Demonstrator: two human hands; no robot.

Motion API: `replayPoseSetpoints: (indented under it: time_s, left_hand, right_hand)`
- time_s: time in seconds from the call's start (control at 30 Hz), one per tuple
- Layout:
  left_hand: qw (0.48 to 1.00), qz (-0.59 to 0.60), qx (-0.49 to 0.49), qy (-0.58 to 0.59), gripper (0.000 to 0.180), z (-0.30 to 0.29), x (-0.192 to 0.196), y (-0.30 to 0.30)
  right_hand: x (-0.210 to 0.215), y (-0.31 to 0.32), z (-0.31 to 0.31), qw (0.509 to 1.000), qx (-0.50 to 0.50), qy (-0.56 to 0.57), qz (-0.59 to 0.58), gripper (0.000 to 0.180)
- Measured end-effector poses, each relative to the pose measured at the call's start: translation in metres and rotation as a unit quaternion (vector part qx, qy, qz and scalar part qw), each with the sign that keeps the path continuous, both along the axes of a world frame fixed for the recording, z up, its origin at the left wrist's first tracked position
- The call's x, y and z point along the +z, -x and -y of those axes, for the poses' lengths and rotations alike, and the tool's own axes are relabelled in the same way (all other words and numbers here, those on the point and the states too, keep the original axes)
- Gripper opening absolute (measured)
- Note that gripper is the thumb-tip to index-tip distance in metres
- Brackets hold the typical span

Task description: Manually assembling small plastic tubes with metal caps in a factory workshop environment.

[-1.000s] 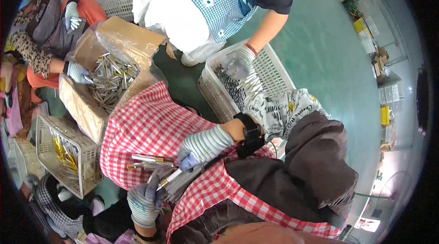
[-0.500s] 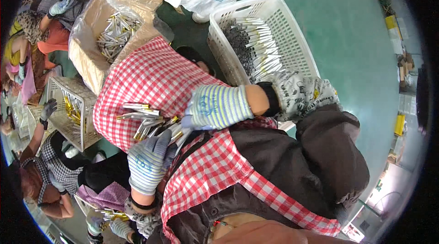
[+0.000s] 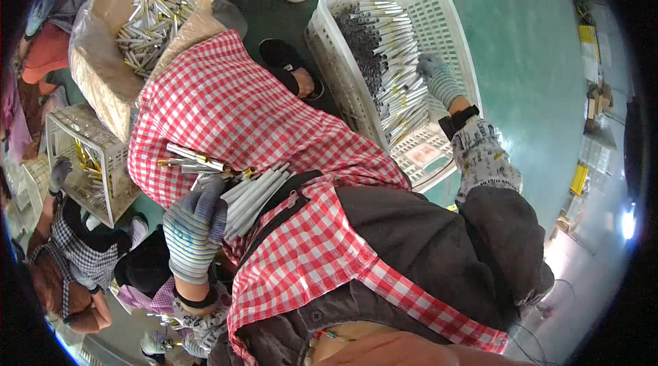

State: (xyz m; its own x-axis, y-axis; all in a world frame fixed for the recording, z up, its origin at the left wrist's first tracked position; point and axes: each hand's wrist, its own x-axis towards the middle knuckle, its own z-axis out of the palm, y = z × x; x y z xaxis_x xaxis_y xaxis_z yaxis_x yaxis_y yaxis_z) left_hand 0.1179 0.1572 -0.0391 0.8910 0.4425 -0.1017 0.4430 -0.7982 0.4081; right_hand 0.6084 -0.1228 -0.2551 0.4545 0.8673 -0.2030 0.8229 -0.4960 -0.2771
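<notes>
My left hand (image 3: 195, 230), in a striped knit glove, is over my lap, closed on a fanned bundle of slim white-silver tubes (image 3: 257, 200). Beside its fingertips, more loose silver and gold tubes (image 3: 195, 158) rest on my red checked apron (image 3: 240, 109). My right hand (image 3: 442, 79), gloved alike, reaches into a white plastic crate (image 3: 458, 40). Its fingers are bent together at the right-hand ends of stacked tubes (image 3: 397, 57); what they hold, if anything, is hidden. Those tubes lie side by side in rows, with a dark grey mass of ends along the left.
Left of the crate stands a plastic-lined carton (image 3: 103, 68) of jumbled tubes. A smaller crate (image 3: 113, 181) with gold and silver tubes is at the left, near a co-worker's gloved hand (image 3: 60, 173). Other people sit along the left and far side. Green floor (image 3: 528, 85) lies right.
My right hand has left the lap and moved up and right into the crate. My left hand keeps the tube bundle, now more fully visible. The whole view has shifted slightly.
</notes>
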Motion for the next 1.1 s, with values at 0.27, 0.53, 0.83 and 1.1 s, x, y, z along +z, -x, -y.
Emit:
replayPoseSetpoints:
  time_s: [0.27,0.53,0.83,1.1]
  left_hand:
    - [0.999,0.015,0.052,-0.010,0.040,0.000,-0.007,0.044]
    - [0.995,0.015,0.094,-0.026,0.038,-0.014,-0.012,0.085]
    - [0.995,-0.010,-0.001,-0.102,0.034,-0.023,-0.031,0.062]
    - [0.970,-0.078,-0.037,-0.228,0.040,0.027,-0.040,0.080]
  right_hand:
    - [-0.091,0.007,0.070,0.978,-0.038,0.206,0.001,0.026]
    - [-0.041,0.052,0.024,0.984,-0.016,0.175,0.029,0.027]
    - [0.156,0.238,-0.185,0.918,0.312,-0.175,-0.172,0.020]
    - [0.155,0.363,-0.183,0.764,0.602,-0.133,-0.191,0.006]
